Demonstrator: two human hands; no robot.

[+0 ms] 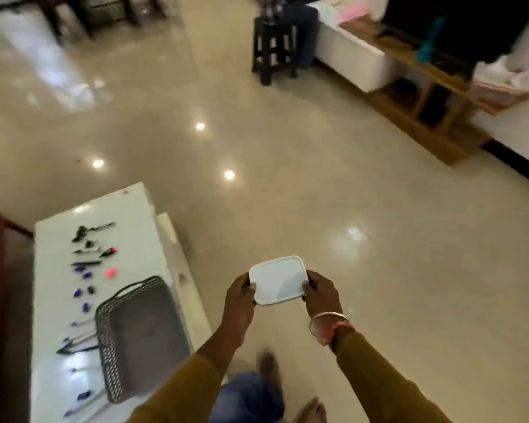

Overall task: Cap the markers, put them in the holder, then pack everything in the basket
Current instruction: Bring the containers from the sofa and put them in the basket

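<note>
glossy beige floor (379, 239) fills most of the view, with 3 round light reflections on it. white table (141, 239) sits at lower left, seen at an angle. wooden shelf unit (425, 117) stands at upper right against the wall, with a dark stool (274, 50) to its left, both blurred. grey perforated basket (104, 337) rests on the table near its right edge, open side up, handle end pointing away, nothing visible inside. person stands on the floor right of the table, mustard sleeves and 2 bare feet (268, 364) at the bottom. white container (277, 279), a rounded rectangle, is held in the air over the floor, well apart from the table and basket; cannot tell if the face showing is its top or its underside. left hand (240, 297) grips the container's left edge, thumb on top, fingers curled under. right hand (319, 296) grips the right edge the same way, a bangle (327, 323) and an orange band at its wrist. markers (86, 263) lie scattered in a loose line down the table left of the basket, dark bodies, too blurred to count or to tell capped from uncapped. small blue caps (86, 306) lie among them, and 1 pink cap (111, 272) lies just beyond the basket's far end. none of these touch the basket as far as the blur lets me see.
</note>
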